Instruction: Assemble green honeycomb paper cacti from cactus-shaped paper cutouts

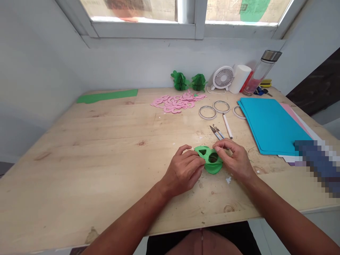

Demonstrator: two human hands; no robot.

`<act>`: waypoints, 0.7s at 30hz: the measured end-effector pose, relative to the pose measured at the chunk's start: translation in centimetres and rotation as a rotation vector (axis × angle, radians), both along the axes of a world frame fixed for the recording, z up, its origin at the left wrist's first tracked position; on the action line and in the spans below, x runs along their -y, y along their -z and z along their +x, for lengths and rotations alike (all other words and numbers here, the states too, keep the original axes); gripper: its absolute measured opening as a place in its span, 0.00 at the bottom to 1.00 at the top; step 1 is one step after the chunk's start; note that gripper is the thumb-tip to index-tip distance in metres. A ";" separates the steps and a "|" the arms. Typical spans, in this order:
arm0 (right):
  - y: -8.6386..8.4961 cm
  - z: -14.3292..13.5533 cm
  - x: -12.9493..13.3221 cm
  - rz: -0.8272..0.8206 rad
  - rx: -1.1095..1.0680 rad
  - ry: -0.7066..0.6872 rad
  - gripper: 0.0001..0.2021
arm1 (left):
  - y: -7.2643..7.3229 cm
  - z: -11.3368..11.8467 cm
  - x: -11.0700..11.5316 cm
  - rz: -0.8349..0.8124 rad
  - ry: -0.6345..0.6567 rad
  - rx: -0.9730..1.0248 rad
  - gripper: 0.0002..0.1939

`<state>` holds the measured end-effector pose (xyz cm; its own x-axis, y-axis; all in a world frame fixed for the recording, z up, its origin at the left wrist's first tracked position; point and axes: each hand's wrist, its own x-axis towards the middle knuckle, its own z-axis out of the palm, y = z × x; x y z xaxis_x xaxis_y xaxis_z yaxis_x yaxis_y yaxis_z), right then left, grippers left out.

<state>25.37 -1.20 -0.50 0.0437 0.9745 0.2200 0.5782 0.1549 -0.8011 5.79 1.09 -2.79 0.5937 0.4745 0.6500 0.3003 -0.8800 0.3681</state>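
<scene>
Between my hands, low over the front part of the table, is a green paper cutout (212,168) in layers, with a round hole and a smaller angular hole. My left hand (186,168) pinches its left edge, fingers curled. At its upper right edge, my right hand (235,157) holds it between thumb and index finger. Just beyond the right hand lie small thread snips (217,132) with blue handles. A white scrap of paper (228,180) lies beside the green cutout, near my right wrist.
Beyond the hands are a white pen (227,126), tape rolls (207,112) and pink paper cutouts (176,103). Two green honeycomb paper shapes (180,81), a fan (223,77) and a glass bottle (261,72) stand along the wall. Blue sheets (273,124) lie right, a green strip (107,95) far left.
</scene>
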 end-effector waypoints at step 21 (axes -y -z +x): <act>0.3 0.0 0.0 -0.004 0.006 -0.055 0.11 | 0.4 0.5 0.1 0.163 -0.075 -0.116 0.07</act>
